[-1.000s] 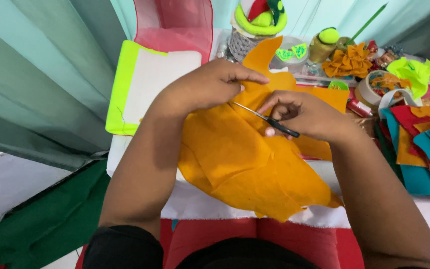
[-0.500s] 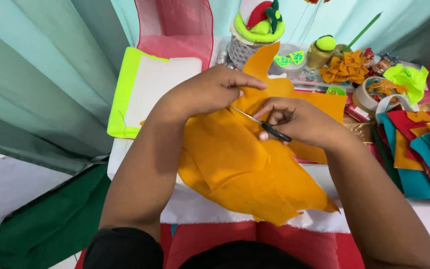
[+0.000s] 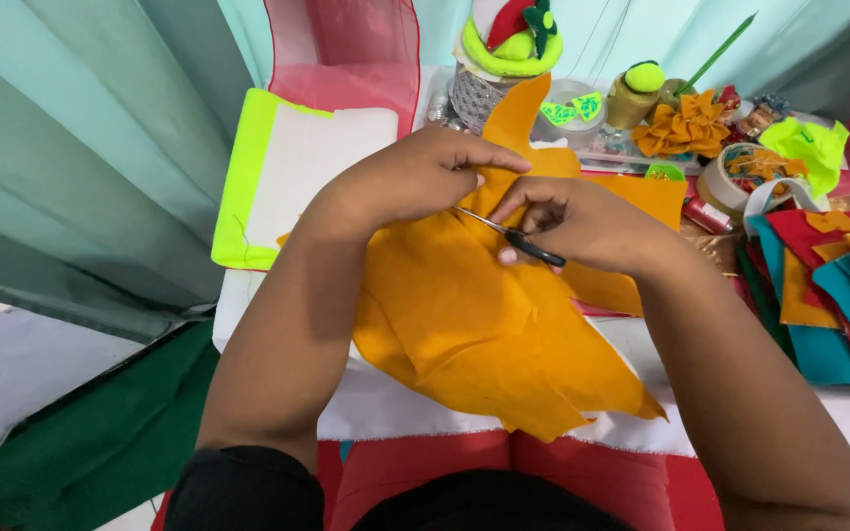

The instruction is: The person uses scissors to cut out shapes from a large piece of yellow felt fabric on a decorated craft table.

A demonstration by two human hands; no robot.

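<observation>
Orange felt sheet (image 3: 464, 315), one, gripped by left hand (image 3: 415, 177); right hand (image 3: 582, 221) grips one scissors (image 3: 514, 236).

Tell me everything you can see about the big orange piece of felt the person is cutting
The large orange felt sheet looks soft and matte, with an irregular cut outline and a pointed tab rising toward the clutter at the back. It lies rumpled and folded over white cloth on the person's lap side of the table. The left hand pinches its upper edge, while the right hand works small black-handled scissors into it. Its lower corner points toward the person's right.
</observation>
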